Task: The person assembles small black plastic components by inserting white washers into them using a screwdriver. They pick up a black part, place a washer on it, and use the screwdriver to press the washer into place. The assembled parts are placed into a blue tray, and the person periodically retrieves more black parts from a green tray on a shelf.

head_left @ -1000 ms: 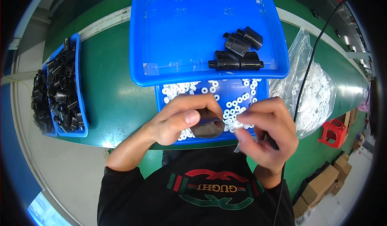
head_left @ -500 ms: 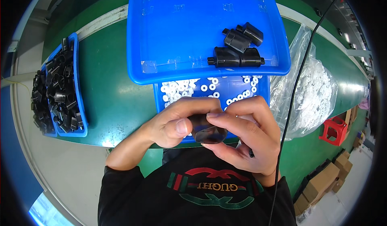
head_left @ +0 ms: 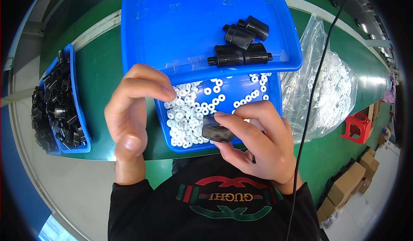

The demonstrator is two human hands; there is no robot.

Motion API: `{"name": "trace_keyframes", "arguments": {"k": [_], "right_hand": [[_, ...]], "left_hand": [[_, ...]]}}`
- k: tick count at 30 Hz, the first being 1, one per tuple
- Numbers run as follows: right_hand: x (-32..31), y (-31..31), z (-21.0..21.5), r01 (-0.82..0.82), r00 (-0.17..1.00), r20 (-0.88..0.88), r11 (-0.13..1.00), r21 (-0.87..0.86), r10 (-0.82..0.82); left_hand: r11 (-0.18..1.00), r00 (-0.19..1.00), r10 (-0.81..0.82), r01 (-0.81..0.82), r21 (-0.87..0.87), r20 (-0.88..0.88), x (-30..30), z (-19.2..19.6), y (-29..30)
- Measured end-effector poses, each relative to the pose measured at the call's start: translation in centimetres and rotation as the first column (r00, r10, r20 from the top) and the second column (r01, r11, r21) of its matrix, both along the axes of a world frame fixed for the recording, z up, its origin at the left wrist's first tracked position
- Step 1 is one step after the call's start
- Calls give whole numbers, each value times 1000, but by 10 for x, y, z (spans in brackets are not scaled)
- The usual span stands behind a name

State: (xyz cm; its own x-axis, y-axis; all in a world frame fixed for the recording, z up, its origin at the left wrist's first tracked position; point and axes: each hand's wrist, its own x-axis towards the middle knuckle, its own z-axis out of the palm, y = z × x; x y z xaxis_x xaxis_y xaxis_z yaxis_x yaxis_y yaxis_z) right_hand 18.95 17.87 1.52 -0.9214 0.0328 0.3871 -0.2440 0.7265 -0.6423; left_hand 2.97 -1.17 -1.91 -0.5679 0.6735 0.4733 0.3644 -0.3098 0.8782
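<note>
Right hand [head_left: 262, 142]: thumb and index finger clamped on a glossy black casing [head_left: 215, 129], pinched at its right side. Casing sits over the front part of the lower blue tray [head_left: 245, 84], hollow-looking end toward the wearer. Small dark bit shows in the right palm [head_left: 253, 159]; too little visible to identify.

Left hand [head_left: 129, 107]: raised, well apart from the casing, index finger and thumb spread, fingers curved. Index fingertip over the left edge of the lower tray, near the white ring washers [head_left: 183, 122].

Washers: dense pile on the tray's left, looser ones across the middle and back right. Upper blue tray [head_left: 185, 30] overlaps the lower tray's back edge; four black canister-like casings [head_left: 238, 39] lie grouped at its right, one partly resting on others.

Right of the trays: clear plastic bag [head_left: 333, 95] full of small white pieces, black cable [head_left: 318, 77] running across in front of it. Far left: blue bin [head_left: 78, 95] heaped with black plastic parts [head_left: 60, 112]. All on a green tabletop [head_left: 103, 90]. Lower right, on the floor: red plastic stool [head_left: 357, 127], cardboard boxes [head_left: 346, 183]. Wearer in black long-sleeved top [head_left: 159, 215].
</note>
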Motion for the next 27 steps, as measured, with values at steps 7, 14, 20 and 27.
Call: {"name": "trace_keyframes", "arguments": {"k": [7, 14, 20, 27], "right_hand": [[4, -1, -2, -18, 997, -72, 997, -73, 12], [9, -3, -9, -33, 999, -26, 996, -80, 31], [6, -2, -6, -40, 998, -44, 997, -68, 38], [7, -3, -1, -44, 999, 4, 994, -97, 45]], "left_hand": [[997, 992, -48, 40, -70, -118, 1, 1, 4], [995, 991, -61, 50, -89, -117, 1, 2, 4], [996, 989, -40, 28, -79, -144, 1, 0, 7], [964, 962, -148, 89, -251, -228, 12, 13, 14]]}}
